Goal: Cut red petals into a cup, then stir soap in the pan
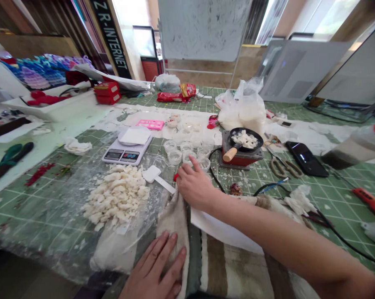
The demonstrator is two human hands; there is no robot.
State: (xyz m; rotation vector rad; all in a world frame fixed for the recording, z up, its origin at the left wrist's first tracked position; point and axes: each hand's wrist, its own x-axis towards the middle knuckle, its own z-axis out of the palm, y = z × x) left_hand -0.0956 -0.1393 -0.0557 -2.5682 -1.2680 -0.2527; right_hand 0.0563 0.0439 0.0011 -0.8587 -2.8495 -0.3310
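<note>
Cloth [224, 265] under left hand [154, 265] | plastic cups [175, 157] by right hand [195, 187]

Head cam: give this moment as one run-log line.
left hand: flat on striped cloth | right hand: beside small plastic cups | nearby: white chunks, kitchen scale, pan

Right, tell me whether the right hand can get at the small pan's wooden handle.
Likely yes: the right hand lies close to the wooden handle, with only a thin black cable and some clear cups low between them.
</note>
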